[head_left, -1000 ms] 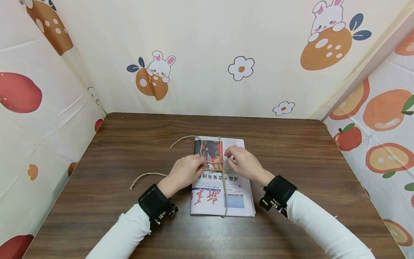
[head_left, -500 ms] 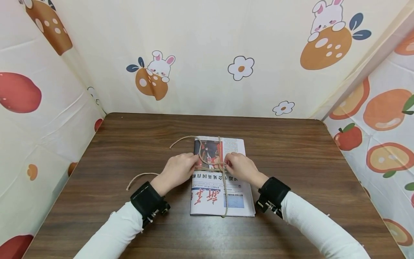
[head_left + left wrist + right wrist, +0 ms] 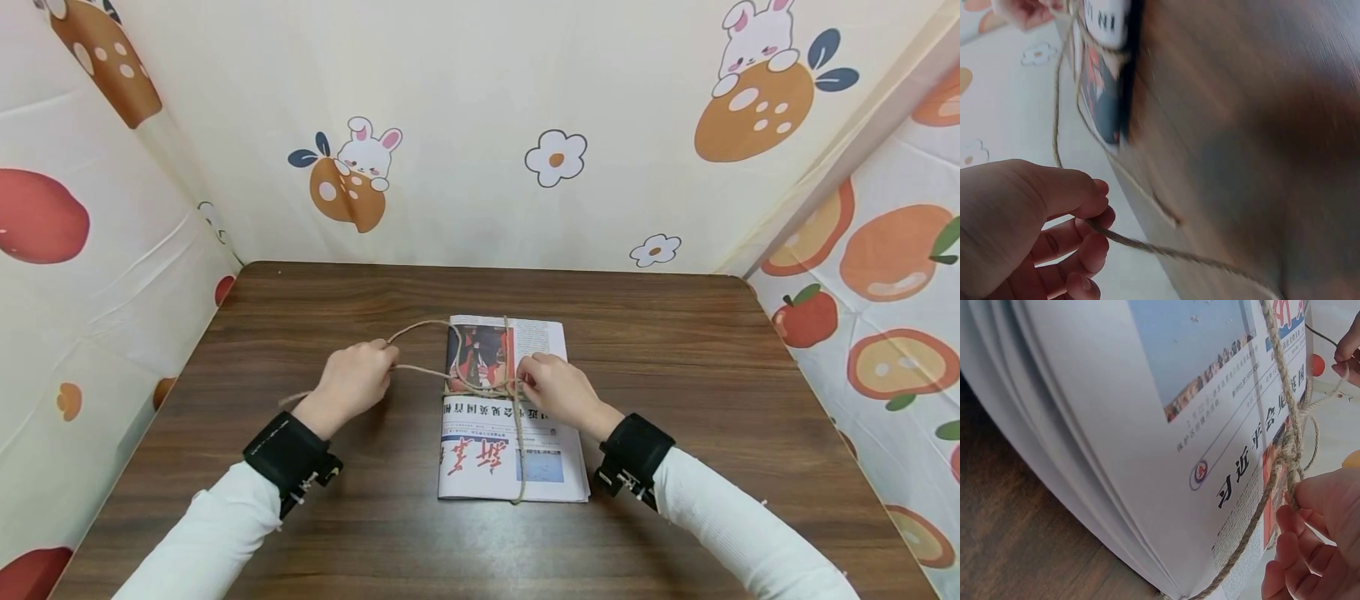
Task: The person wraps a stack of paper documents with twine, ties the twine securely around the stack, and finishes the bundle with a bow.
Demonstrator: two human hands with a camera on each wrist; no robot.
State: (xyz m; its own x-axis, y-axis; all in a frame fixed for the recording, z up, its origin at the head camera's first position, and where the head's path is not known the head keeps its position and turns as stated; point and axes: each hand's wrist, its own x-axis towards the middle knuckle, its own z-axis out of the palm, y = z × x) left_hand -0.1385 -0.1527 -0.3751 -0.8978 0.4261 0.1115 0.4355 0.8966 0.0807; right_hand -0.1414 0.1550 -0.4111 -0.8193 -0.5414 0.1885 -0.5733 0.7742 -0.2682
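A folded stack of newspapers (image 3: 480, 475) lies on the table, with brown twine (image 3: 519, 450) crossing it lengthwise and widthwise. The twine meets in a knot (image 3: 1290, 450), seen close up in the right wrist view. My left hand (image 3: 352, 379), left of the stack, pinches one long strand (image 3: 1191, 255) between thumb and index finger, its other fingers loosely curled. From there the strand runs taut to the knot. A second loose strand (image 3: 427, 322) arcs from the knot toward the table. Right beside the knot, my right hand (image 3: 558, 387) pinches a short bit of twine.
The brown wood-grain table (image 3: 660, 333) surrounds the stack. Behind it stands a cream cloth backdrop (image 3: 465, 208) printed with rabbits and flowers, and fruit-print cloths hang at both sides. Black camera bands (image 3: 637, 450) circle both wrists over white sleeves.
My left hand has moved left, away from the stack, drawing the strand out with it. The right hand first came down to the knot and then stayed there.
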